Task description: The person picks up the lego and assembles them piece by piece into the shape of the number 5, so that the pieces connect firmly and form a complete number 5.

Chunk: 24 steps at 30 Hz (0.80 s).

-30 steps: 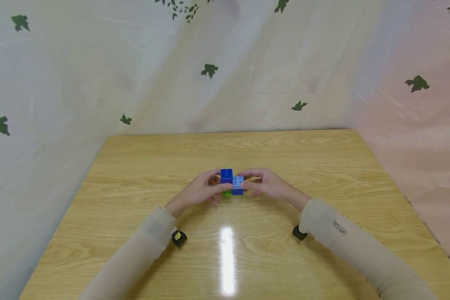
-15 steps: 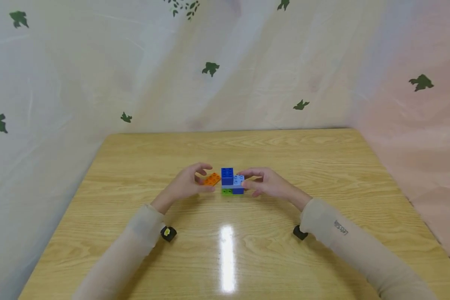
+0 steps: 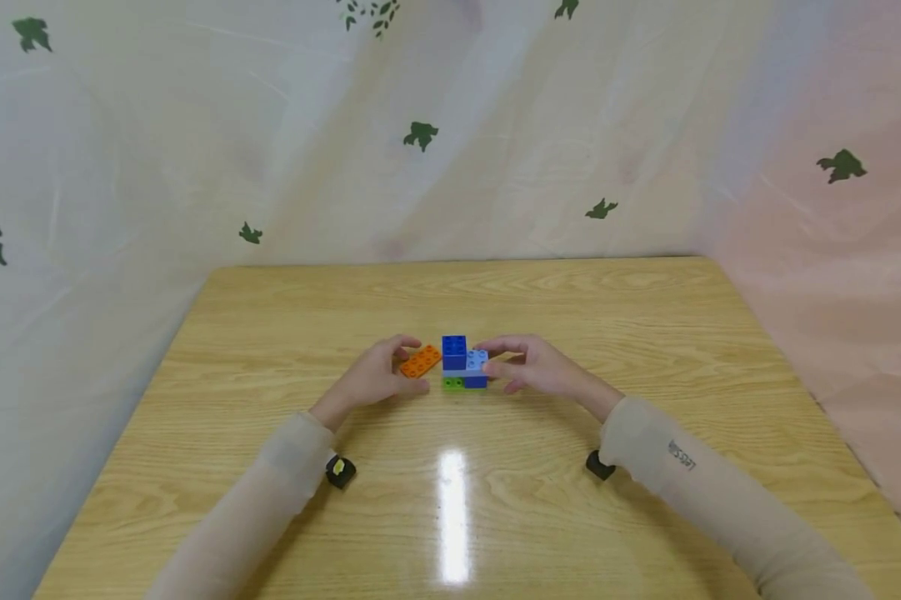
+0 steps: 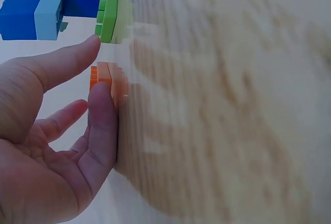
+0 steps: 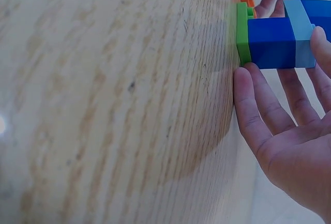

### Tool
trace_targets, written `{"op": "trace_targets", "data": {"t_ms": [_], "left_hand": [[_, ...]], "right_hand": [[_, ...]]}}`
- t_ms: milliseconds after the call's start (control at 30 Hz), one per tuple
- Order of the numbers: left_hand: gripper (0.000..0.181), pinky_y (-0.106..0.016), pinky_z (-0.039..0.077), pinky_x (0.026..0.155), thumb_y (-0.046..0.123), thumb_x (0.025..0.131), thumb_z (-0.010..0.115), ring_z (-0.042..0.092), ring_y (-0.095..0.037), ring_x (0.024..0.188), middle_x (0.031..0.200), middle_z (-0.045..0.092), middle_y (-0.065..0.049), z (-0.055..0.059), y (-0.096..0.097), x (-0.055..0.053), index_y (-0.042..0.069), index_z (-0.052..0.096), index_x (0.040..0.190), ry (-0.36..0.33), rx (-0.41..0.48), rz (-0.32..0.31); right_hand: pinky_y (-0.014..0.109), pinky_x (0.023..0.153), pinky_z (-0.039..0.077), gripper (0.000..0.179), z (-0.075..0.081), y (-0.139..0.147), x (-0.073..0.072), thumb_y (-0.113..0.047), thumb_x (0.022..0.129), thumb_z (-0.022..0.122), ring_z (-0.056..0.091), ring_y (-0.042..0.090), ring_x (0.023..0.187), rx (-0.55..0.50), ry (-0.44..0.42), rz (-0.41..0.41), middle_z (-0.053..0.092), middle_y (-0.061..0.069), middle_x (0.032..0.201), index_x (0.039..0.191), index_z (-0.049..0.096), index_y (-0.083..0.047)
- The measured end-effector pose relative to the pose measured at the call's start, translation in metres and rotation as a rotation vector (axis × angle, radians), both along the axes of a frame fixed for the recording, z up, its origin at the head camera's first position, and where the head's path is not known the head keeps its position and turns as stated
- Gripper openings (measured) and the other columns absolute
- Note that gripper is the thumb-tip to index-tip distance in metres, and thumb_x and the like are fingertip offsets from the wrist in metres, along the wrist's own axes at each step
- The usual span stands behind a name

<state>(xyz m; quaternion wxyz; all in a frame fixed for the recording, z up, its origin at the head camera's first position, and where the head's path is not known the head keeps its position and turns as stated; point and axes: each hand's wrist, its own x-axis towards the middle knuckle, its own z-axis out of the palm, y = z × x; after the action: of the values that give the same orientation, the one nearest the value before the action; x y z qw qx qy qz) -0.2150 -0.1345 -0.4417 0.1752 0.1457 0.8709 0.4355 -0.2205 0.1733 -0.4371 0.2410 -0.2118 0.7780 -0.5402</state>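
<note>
A stack of toy building blocks stands on the table: a green flat block (image 3: 453,383) at the bottom, a dark blue block (image 5: 271,43) on it, a light blue flat block (image 3: 477,360) above, and another dark blue block (image 3: 454,352) on top at the left. My right hand (image 3: 533,367) holds the stack from its right side, thumb on the light blue block. Just left of the stack lies an orange flat block (image 3: 421,361). Around it my left hand (image 3: 371,375) is spread, thumb in front and apart, fingertips at its far left side; whether they touch it I cannot tell.
The wooden table (image 3: 608,533) has a bright reflection (image 3: 453,517) in front of the stack. A pale curtain with green leaf-like shapes (image 3: 421,135) hangs behind and at both sides. Black wrist devices (image 3: 340,472) sit under both sleeves.
My left hand has let go of the stack and moved left to the orange flat block. That block has shifted slightly left. My right hand stays on the stack.
</note>
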Motion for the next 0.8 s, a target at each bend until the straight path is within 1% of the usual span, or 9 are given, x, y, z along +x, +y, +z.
{"op": "trace_targets", "data": {"t_ms": [133,267,500,800], "left_hand": [[0.068,-0.031,0.057,0.060,0.022,0.088,0.083,0.055,-0.019,0.060,0.136,0.053,-0.019,0.0007,0.0013,0.0012,0.009,0.049,0.145,-0.045,0.014,0.024],[0.065,-0.030,0.056,0.058,0.019,0.088,0.082,0.053,-0.018,0.057,0.133,0.054,-0.018,0.0006,0.0015,0.0019,0.010,0.050,0.144,-0.068,0.018,0.046],[0.057,-0.030,0.056,0.056,0.015,0.089,0.080,0.055,-0.018,0.058,0.126,0.056,-0.015,-0.0001,0.0016,0.0020,0.009,0.054,0.139,-0.054,0.001,0.055],[0.056,-0.030,0.056,0.055,0.013,0.089,0.080,0.054,-0.017,0.058,0.123,0.057,-0.015,-0.0006,0.0021,0.0022,0.008,0.054,0.139,-0.048,0.005,0.049]], "right_hand": [[0.044,0.080,0.061,0.048,-0.0004,0.0000,-0.0002,-0.029,0.100,0.067,0.067,0.032,0.111,0.001,-0.004,-0.002,0.056,0.015,0.135,0.143,0.058,-0.010],[0.045,0.080,0.061,0.047,-0.0004,0.0001,0.0000,-0.027,0.101,0.067,0.066,0.033,0.111,-0.002,-0.006,-0.001,0.056,0.016,0.135,0.143,0.058,-0.009],[0.044,0.080,0.061,0.047,0.0008,0.0001,0.0006,-0.029,0.101,0.067,0.067,0.031,0.111,-0.001,-0.001,-0.002,0.056,0.014,0.135,0.143,0.058,-0.011],[0.043,0.080,0.061,0.048,0.0005,0.0009,0.0004,-0.030,0.100,0.067,0.067,0.030,0.110,0.000,-0.006,-0.001,0.056,0.014,0.135,0.143,0.058,-0.011]]}}
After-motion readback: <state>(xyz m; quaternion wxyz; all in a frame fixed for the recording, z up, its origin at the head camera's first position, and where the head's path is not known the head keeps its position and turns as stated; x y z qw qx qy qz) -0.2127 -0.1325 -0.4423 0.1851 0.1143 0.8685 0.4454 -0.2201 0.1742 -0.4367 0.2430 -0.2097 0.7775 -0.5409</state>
